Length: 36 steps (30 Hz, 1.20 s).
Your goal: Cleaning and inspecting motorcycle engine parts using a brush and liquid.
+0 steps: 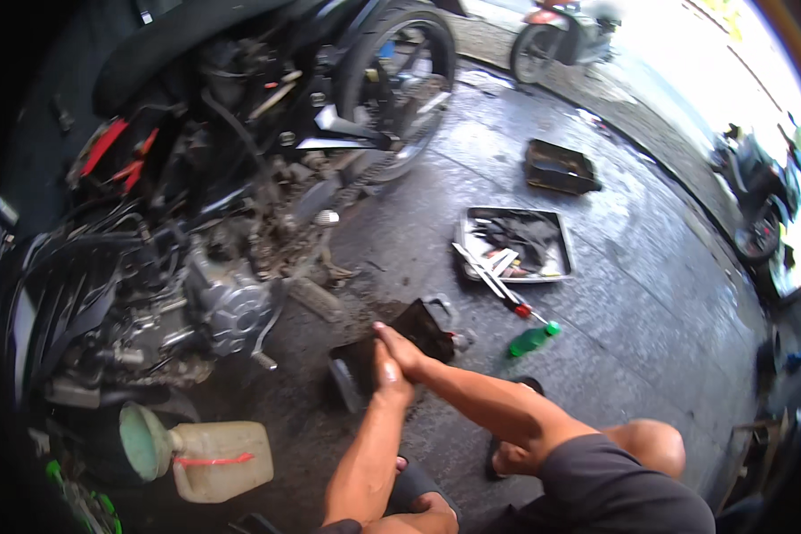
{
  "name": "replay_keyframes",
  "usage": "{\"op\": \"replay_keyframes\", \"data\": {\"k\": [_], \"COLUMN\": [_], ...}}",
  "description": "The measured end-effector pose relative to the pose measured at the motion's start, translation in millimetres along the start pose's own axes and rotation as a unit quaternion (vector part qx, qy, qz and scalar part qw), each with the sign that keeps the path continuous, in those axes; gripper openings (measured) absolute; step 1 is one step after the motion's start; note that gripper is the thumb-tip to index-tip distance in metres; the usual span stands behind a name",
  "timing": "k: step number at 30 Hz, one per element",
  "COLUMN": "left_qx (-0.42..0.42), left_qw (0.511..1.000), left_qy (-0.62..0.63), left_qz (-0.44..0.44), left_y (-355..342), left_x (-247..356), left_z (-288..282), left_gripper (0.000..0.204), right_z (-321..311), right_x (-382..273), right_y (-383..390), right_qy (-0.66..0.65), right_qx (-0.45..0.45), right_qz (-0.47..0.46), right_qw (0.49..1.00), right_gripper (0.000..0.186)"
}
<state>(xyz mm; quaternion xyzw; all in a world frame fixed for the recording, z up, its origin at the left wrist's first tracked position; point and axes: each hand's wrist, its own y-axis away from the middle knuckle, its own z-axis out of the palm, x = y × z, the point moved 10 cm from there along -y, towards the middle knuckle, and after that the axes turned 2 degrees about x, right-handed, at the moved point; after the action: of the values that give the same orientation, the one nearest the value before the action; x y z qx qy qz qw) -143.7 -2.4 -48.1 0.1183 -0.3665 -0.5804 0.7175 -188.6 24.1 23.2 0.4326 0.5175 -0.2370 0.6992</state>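
My left hand [388,374] and my right hand [404,354] are pressed palm to palm, low over the floor. Their fingers look stretched out, and I see nothing held between them. Right below and behind them lies a dark, open container [351,367], partly covered by the hands. Against its far right side is another dark box-like part [429,331] with a pale handle-like end. A green plastic bottle [534,339] lies to the right of my hands, close to a screwdriver [523,311] with a red-and-clear handle.
A motorcycle [240,307] with exposed engine fills the left. Nearer stands a yellowish jug [224,461] with a pale green funnel [144,442]. Farther off are a metal tray [568,258] of tools and parts and a dirty dark pan [561,166]. Scooters [565,36] stand beyond.
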Motion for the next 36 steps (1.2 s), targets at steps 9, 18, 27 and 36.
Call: {"op": "replay_keyframes", "data": {"k": [9,18,27,36], "left_qx": [0.140,0.269,0.152,-0.190], "left_qw": [0.985,0.951,0.987,0.979], "left_qy": [-0.103,-0.148,-0.044,0.037], "left_qz": [0.024,0.037,0.004,0.068], "left_y": [24.4,12.8,-12.8,34.4], "left_x": [8.1,24.7,-9.9,8.1], "left_z": [-48.0,-117.8,-81.4,22.1], "left_gripper": [0.053,0.062,0.052,0.055], "right_z": [8.5,3.6,-3.2,9.4], "right_x": [17.7,41.0,25.3,-0.3], "right_y": [15.0,-16.4,-0.5,35.3], "right_qy": [0.244,0.653,0.233,0.275], "right_qx": [-0.123,-0.213,-0.034,0.028], "right_qz": [0.019,-0.366,-0.006,-0.074], "right_qw": [0.962,0.628,0.972,0.958], "right_gripper": [0.057,0.031,0.054,0.071]}}
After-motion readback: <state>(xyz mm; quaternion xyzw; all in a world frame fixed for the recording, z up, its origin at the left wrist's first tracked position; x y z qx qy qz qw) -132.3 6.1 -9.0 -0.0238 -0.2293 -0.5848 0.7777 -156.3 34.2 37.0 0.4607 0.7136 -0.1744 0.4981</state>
